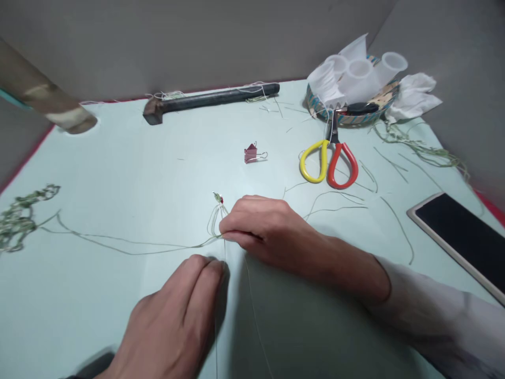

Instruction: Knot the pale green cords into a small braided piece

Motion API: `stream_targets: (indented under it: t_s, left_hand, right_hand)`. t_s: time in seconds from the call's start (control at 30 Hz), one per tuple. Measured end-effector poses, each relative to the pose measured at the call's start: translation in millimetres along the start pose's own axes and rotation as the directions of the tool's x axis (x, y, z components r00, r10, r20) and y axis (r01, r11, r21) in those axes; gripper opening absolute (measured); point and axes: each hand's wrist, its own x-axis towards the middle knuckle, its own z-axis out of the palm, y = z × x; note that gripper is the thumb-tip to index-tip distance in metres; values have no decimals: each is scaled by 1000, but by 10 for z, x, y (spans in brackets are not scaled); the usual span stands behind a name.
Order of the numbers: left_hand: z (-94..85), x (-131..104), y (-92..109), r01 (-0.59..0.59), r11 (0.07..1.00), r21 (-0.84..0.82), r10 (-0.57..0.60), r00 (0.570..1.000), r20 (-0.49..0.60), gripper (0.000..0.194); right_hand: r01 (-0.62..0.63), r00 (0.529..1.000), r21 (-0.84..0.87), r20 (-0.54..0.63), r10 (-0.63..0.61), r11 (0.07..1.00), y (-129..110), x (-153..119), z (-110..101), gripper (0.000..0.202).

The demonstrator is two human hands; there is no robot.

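My right hand is closed in a pinch on thin green cords, just right of the middle of the table. Above its fingertips, small loops of cord stick out, with a little green knot and a red spot at the top. Nearer me, my left hand is closed, its fingertips pressed on a thin thread that runs down from the pinch. The fingertips of this hand are partly hidden. Leftward, the cords lead to a knotted green-and-white cord bundle.
Scissors with yellow and red handles lie near a basket of white plastic cups. A hammer rests along the back edge; a binder clip is in front. A phone lies right, a pole stands left.
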Motion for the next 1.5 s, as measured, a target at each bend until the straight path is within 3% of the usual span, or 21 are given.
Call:
stream_targets:
  t_s: [0.1, 0.2, 0.3, 0.37, 0.5, 0.6, 0.7, 0.83, 1.0, 1.07, 1.1, 1.17, 1.27, 1.4, 1.5]
  left_hand:
    - [-18, 97, 119, -45, 999, 15, 44, 998, 48, 22]
    - [-68, 173, 219, 84, 987, -136, -79, 996, 40, 19]
    - [-108, 207, 271, 336, 846, -414, -306, 942, 139, 18]
    - [-127, 233, 280, 456, 728, -512, -375, 890, 260, 22]
    - [-188, 308, 276, 562, 592, -577, -373, 826, 421, 27]
    - [-285, 313, 275, 592, 531, -606, -343, 804, 485, 24]
    - [-463, 283, 263, 581, 560, -590, -320, 809, 493, 24]
    - [-843, 416, 221, 461, 717, -523, -293, 880, 375, 23]
    - [-1282, 1122, 125, 235, 902, -363, -149, 957, 250, 21]
    - [-1340, 1449, 44, 130, 946, -297, -100, 988, 114, 10]
    - [-1330, 1574, -6, 80, 958, -275, -80, 997, 11, 3]
    - [-1229, 1686, -109, 4, 968, -252, -47, 985, -166, 18]
    - [-906, 1463, -216, -37, 979, -201, -27, 953, -303, 16]
    - [-391, 818, -242, -56, 983, -174, 14, 972, -233, 18]
    - [-130, 548, -244, -80, 981, -175, 51, 985, -163, 31]
  right_hand:
    - [26, 1000, -7, 2, -26, 1000, 33, 6, 22, 19]
    - [70, 997, -20, 16, -69, 997, 54, 8, 34, 20]
    - [98, 995, -46, 32, -97, 994, 59, 0, 42, 19]
    - [106, 994, -67, 41, -103, 992, 58, -5, 47, 19]
    - [126, 991, -118, 60, -120, 985, 46, -5, 54, 20]
    - [148, 988, -160, 74, -137, 976, 32, 2, 59, 21]
    - [147, 988, -185, 82, -134, 972, 24, 7, 63, 22]
    - [135, 989, -182, 90, -120, 974, 19, 13, 63, 21]
    - [81, 995, -122, 76, -72, 989, 0, 16, 52, 19]
    - [33, 998, -82, 61, -28, 996, -3, 16, 45, 16]
    - [8, 999, -58, 53, -4, 998, -1, 16, 41, 14]
    - [-45, 998, -7, 36, 45, 999, 14, 21, 36, 15]
    - [-109, 994, 65, 15, 109, 992, 47, 36, 31, 20]
    - [-155, 987, 134, -16, 159, 979, 64, 52, 23, 20]
    - [-154, 986, 164, -39, 162, 974, 53, 52, 19, 20]
